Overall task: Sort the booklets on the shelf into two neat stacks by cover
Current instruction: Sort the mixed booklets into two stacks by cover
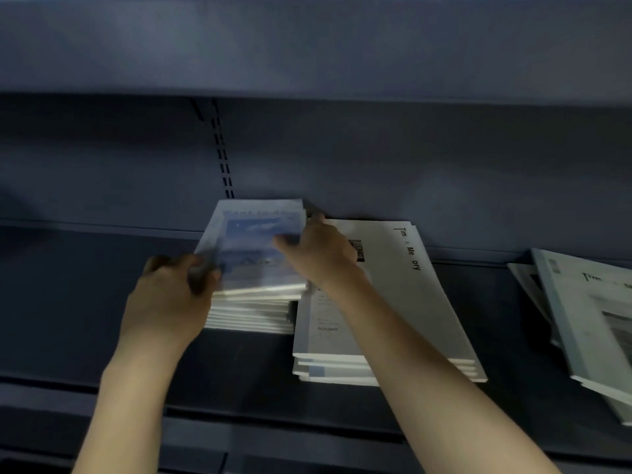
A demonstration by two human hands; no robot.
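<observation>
Blue booklet [254, 248] atop left stack [251, 313], long axis front-to-back; left hand [167, 295], right hand [316, 249] grip its sides; loose white booklets [588, 323] far right, right hand nearer

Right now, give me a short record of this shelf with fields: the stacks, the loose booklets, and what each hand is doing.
left stack: blue sky-picture booklets, topmost ones askew
middle stack: pale grey booklets with black lettering, beside the blue stack
far right: loose grey booklets, fanned, unsorted
left hand: grips the blue stack's left edge
right hand: holds the top blue booklets at their right edge, forearm over the grey stack
shelf: dark blue metal shelf
</observation>
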